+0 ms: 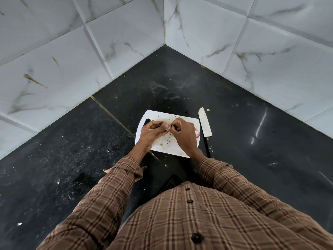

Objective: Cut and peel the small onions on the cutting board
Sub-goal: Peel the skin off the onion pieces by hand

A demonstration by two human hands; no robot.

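Observation:
A white cutting board (180,150) lies on the black counter, strewn with small bits of skin. Above its middle my left hand (153,131) holds a small onion piece (168,130) in curled fingers. My right hand (182,131) meets it there, fingertips pinching at the same piece; most of it is hidden by the fingers. A cut purple onion piece (197,133) lies on the board's right side, partly behind my right hand. A knife (205,124) with a pale blade rests on the counter just right of the board, tip pointing away.
The black stone counter (72,150) sits in a corner between two white marble-tiled walls (252,51). Scraps of peel lie scattered on the counter around the board. My checked brown sleeves and shirt fill the near part of the view.

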